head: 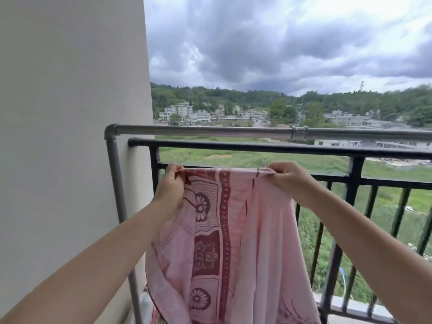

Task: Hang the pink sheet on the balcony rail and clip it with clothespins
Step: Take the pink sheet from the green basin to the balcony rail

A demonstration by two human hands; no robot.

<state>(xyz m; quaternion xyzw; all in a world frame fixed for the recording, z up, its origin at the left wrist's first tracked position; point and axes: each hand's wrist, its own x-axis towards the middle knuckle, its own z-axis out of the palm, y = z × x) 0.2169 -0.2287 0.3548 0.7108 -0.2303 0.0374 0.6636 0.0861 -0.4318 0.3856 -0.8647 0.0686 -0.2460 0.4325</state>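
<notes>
A pink sheet (254, 235) with dark red flower and border patterns hangs down in front of me, held up by its top edge. My left hand (170, 185) pinches the top left corner and my right hand (289, 181) pinches the top edge further right. The edge is stretched level between them, below and on my side of the black balcony rail (257, 147). A grey metal pipe rail (210, 130) runs just above and beyond the black one. I see no clothespins.
A pale wall (70, 113) stands close on the left, with the grey pipe's upright post (117, 183) beside it. Black vertical bars (353, 206) fill the railing below. Fields, houses and cloudy sky lie beyond.
</notes>
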